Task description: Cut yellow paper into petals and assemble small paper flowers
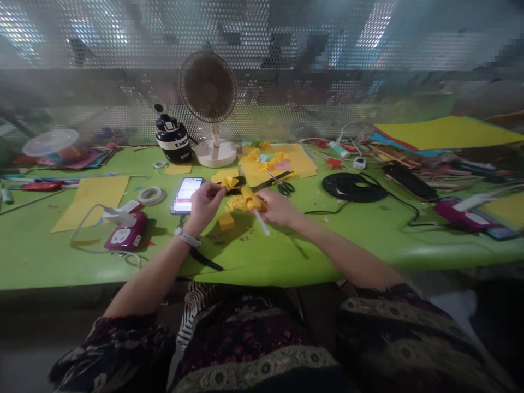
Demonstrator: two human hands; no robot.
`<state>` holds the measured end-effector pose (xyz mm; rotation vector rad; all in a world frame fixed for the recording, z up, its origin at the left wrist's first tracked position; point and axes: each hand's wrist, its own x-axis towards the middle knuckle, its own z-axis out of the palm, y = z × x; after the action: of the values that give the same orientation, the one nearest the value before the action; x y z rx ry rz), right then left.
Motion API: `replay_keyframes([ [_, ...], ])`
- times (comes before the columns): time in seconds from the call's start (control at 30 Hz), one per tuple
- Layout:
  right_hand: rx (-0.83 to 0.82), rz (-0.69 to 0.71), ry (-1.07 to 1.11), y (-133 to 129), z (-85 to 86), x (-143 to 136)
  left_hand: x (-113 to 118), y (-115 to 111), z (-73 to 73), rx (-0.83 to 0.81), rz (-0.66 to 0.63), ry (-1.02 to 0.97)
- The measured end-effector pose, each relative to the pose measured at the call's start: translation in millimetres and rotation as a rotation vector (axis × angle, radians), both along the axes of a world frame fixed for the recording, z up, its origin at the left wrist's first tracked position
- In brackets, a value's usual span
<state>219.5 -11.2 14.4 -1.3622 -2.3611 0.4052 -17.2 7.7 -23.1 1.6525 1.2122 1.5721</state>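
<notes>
Over the green table, my left hand [208, 203] is closed in a pinch at the edge of a small yellow paper piece [230, 182], which looks like a folded petal. My right hand [276, 207] wraps round a yellow hot glue gun [248, 197]. A translucent glue stick [261, 222] juts from its near end. Crumpled yellow paper [237, 204] lies between the hands, partly covered by the gun. Just below sits a small stack of yellow paper [226, 221]. Scissors [282, 184] rest beyond my right hand, and a lit phone [186, 191] lies beside my left.
A fan [216, 153] and a black bottle [174, 143] stand at the back. Yellow paper flowers [266, 158] lie on a yellow sheet. A purple power socket [126, 234] is at left; a black cable reel [347, 186] and coloured sheets [446, 134] are at right.
</notes>
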Motion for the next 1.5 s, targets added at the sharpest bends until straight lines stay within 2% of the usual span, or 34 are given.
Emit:
replay_keyframes([
  [0.1,0.083,-0.051,-0.198,9.1,7.9,19.7,0.9,-2.3,0.5,0.017,-0.011,0.033],
  [0.23,0.150,-0.253,-0.279,14.9,10.9,57.7,1.7,-3.1,1.3,0.035,-0.037,0.025],
  [0.4,0.131,-0.464,-0.296,13.0,1.6,100.3,2.1,-2.1,1.8,0.053,-0.034,0.038],
  [0.63,-0.022,-0.810,-0.345,7.6,-11.4,157.0,3.7,-4.4,3.2,0.036,-0.032,0.030],
  [0.8,-0.054,-0.881,-0.339,12.9,-23.1,185.5,2.1,-4.2,1.9,0.022,-0.035,0.044],
  [0.9,0.013,-0.820,-0.314,16.2,-25.6,195.9,1.1,-3.9,1.5,0.022,-0.039,0.046],
  [1.0,0.284,-0.713,-0.263,11.6,-14.9,186.2,1.8,-4.6,2.3,0.015,-0.053,0.023],
  [1.07,0.434,-0.674,-0.266,3.7,-1.0,161.1,2.7,-5.0,2.8,0.014,-0.064,0.014],
  [1.13,0.516,-0.590,-0.277,-5.2,13.7,124.2,3.1,-5.0,3.2,0.011,-0.062,0.007],
  [1.2,0.524,-0.481,-0.270,-11.8,24.1,84.9,3.0,-4.7,3.8,0.009,-0.051,0.003],
  [1.3,0.483,-0.324,-0.197,-11.5,27.3,42.3,2.1,-4.6,5.6,0.016,-0.034,0.015],
  [1.4,0.398,-0.247,-0.132,0.0,21.7,28.0,1.9,-5.8,7.8,0.036,-0.036,0.029],
  [1.5,0.347,-0.336,-0.085,14.9,15.9,29.8,3.4,-7.9,9.4,0.048,-0.036,0.029],
])
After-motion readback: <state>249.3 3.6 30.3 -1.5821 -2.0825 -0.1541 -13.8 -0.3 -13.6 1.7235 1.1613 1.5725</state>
